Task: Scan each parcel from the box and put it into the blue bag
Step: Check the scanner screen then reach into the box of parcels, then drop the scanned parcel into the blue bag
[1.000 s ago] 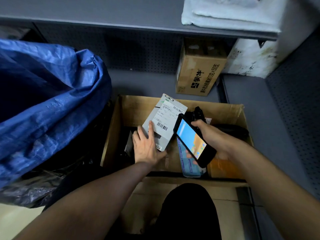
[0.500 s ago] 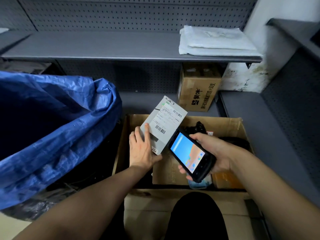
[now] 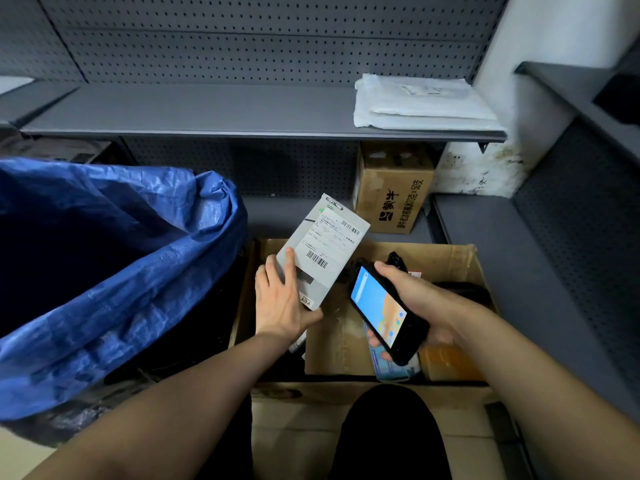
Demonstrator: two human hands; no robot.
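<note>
Hidden and cut-off items
Blue bag: cut by left edge. Box contents: mostly hidden under hands and scanner. Parcel label print: too small.

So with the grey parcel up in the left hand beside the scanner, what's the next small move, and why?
Probably swing the left hand leftward to drop the grey parcel into the blue bag: the parcel is lifted clear of the box, and the scanner in the right hand sits apart, not aimed at the label.

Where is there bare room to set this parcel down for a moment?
The grey shelf is bare left of the white bags. The lower ledge is free between the blue bag and the small carton. The open box is crowded.
</note>
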